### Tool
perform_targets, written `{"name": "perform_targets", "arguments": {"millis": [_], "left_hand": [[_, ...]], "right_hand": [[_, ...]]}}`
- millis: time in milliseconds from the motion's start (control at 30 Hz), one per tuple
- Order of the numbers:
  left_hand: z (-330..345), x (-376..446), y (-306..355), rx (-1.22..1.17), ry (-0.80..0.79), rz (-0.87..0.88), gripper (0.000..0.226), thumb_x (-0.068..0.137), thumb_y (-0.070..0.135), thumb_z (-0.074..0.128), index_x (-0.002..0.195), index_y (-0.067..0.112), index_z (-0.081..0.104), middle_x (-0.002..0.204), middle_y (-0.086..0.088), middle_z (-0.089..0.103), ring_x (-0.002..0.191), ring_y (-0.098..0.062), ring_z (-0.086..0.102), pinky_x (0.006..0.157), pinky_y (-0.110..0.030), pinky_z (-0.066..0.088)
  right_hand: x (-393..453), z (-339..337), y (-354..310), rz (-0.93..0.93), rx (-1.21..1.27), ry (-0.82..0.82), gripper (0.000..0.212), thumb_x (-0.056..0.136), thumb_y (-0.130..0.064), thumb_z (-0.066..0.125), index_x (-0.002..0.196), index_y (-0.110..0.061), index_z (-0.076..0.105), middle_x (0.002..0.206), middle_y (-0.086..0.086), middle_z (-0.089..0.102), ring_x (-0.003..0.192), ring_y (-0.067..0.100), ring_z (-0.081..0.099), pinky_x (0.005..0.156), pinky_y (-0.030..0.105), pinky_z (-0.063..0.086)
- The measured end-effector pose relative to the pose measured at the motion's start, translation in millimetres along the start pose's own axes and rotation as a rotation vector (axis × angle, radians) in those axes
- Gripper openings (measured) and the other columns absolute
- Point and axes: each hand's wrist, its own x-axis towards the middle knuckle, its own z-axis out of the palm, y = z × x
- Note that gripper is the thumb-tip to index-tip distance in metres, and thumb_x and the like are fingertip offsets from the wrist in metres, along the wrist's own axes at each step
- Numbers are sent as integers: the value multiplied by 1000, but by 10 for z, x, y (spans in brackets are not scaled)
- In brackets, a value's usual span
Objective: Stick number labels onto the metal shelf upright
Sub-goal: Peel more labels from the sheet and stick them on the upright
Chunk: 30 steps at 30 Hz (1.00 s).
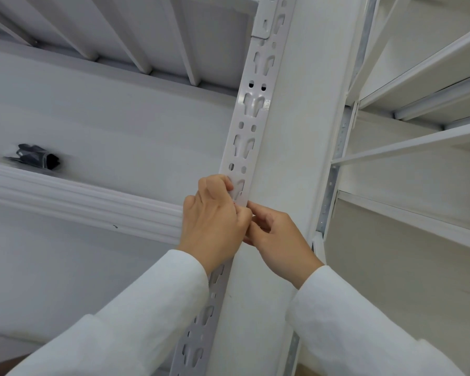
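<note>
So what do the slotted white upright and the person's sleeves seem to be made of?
Slotted white upright: likely painted or powder-coated sheet metal, going by its thin punched keyhole slots and soft sheen. White sleeves: woven fabric, matte, with soft folds at the cuffs; exact fibre unclear.

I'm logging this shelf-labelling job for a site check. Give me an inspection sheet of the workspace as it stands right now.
Surface: white perforated metal shelf upright, running slanted through the view, keyhole slots along it.
Job's things: one small pale label already stuck at the upright's edge, higher up; its number is unreadable. A second label at the fingers is too hidden to confirm.
Clutter: dark crumpled object on the white ledge to the left.
Hands: left hand and right hand are pressed together against the upright, fingers pinched at one slot.
Cables: nothing seen.
Surroundings: white shelf beams to the right, white ribbed panels above.
</note>
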Motion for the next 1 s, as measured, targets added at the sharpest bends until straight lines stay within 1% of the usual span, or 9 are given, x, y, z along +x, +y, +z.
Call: {"name": "perform_targets", "arguments": {"millis": [133,233,333,433,533,633,733,900,1000], "left_hand": [[-109,-10,-33,-75,-114,-4,23,88,16,41,101,21,23,110,3,41,87,-16,39,77,-27,22],[-289,69,-121,-222,-280,-88,23,86,29,39,104,24,25,109,3,49,94,-23,49,83,-36,37],[-434,222,-239,-398,-334,-122,18,89,23,33,107,22,30,107,0,60,91,-22,58,91,-42,45],[-477,346,-316,-414,-412,-175,19,93,13,31,103,22,44,97,-3,68,85,-18,64,87,-38,50],[-473,409,-340,-495,-453,-211,26,94,10,29,91,24,52,91,-2,70,76,-15,64,79,-32,49],[-460,418,-382,-539,-452,-197,28,93,9,30,87,23,53,87,0,70,72,-13,64,73,-28,48],[-437,405,-421,-552,-448,-172,27,92,10,31,86,25,53,89,0,70,75,-14,66,75,-29,48],[-440,398,-442,-543,-446,-147,23,94,14,33,88,27,52,94,1,69,81,-13,66,78,-30,50],[-446,391,-439,-545,-440,-142,21,94,15,34,96,22,54,98,-2,68,84,-16,67,81,-33,51]], "right_hand": [[-10,-70,-48,18,15,-28,39,93,-14,48,104,-49,61,81,2,70,85,15,67,86,32,54],[-5,-55,-104,110,129,-8,30,94,-15,47,95,-41,63,79,-10,71,79,2,67,78,18,52],[36,20,-148,266,294,29,17,93,-23,51,101,-28,65,86,-9,71,82,8,66,86,27,51],[97,82,-235,349,384,51,20,92,-22,50,104,-15,65,86,-2,70,77,13,66,77,29,55],[114,152,-291,372,389,117,16,90,-21,53,96,-14,66,76,-4,69,64,9,64,67,26,56],[98,263,-317,396,391,191,15,89,-22,56,100,-15,64,82,-2,69,70,10,64,77,31,55],[109,354,-329,367,277,295,18,86,-28,59,100,-16,62,88,-1,66,86,17,64,85,38,54],[142,375,-322,272,13,400,19,79,-33,59,81,-15,64,77,2,66,83,28,65,79,48,55],[150,399,-330,276,-22,412,20,78,-33,59,78,-13,62,70,-1,60,71,22,61,76,47,54]]}}
